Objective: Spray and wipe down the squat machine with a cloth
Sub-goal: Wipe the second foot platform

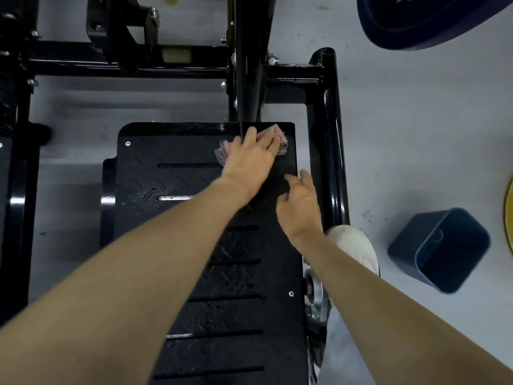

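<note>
Lying under left hand point(251, 157) fingers point(273, 138): cloth point(224, 151).

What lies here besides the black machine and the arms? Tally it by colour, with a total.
Pink: 1, cloth
Blue: 2, bin, round object
Yellow: 1, disc edge
White: 1, shoe
Total: 5

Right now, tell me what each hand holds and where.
The left hand presses flat on the middle of the pink cloth, not gripping; the right hand holds nothing.
</note>
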